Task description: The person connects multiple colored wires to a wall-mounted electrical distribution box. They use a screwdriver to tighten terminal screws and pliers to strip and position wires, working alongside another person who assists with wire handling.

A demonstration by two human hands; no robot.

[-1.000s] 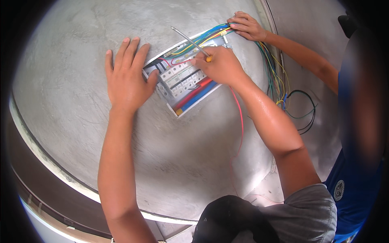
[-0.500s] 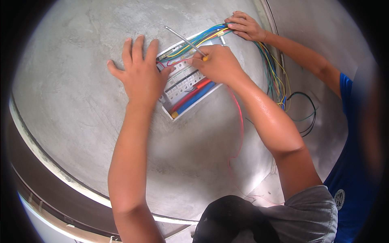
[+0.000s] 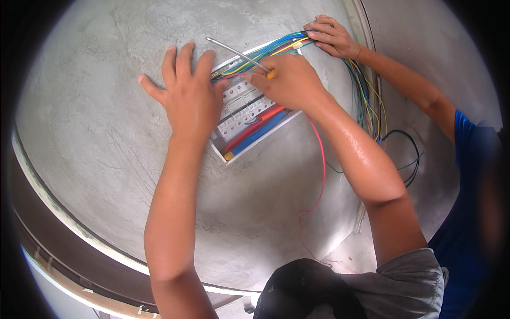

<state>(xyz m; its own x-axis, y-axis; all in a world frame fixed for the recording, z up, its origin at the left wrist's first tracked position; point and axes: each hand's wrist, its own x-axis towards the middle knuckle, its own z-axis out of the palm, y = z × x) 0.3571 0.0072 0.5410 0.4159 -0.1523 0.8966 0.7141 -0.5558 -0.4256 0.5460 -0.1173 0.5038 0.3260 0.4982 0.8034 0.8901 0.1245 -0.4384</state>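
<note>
A white electrical distribution box (image 3: 254,142) is set in the grey concrete wall, with rows of white circuit breakers (image 3: 237,94) inside. My left hand (image 3: 192,101) lies over the box's left end, fingers spread against the wall, its thumb at a thin red wire near the top breakers. My right hand (image 3: 295,80) is closed around a screwdriver (image 3: 234,51) with a yellow handle; its metal shaft points up and left, away from the breakers. The right fingertips reach the red wire beside my left thumb. What they pinch is hidden.
A co-worker's hand (image 3: 334,37) holds a bundle of blue, green and yellow wires (image 3: 281,44) at the box's upper right. More wires (image 3: 366,101) hang down the wall. Thick red and blue cables (image 3: 257,133) run inside the box. A loose red wire (image 3: 323,159) dangles below.
The screwdriver's tip has swung slightly left and lower. My left hand stays spread over the box's left end. The whole scene has shifted slightly in view.
</note>
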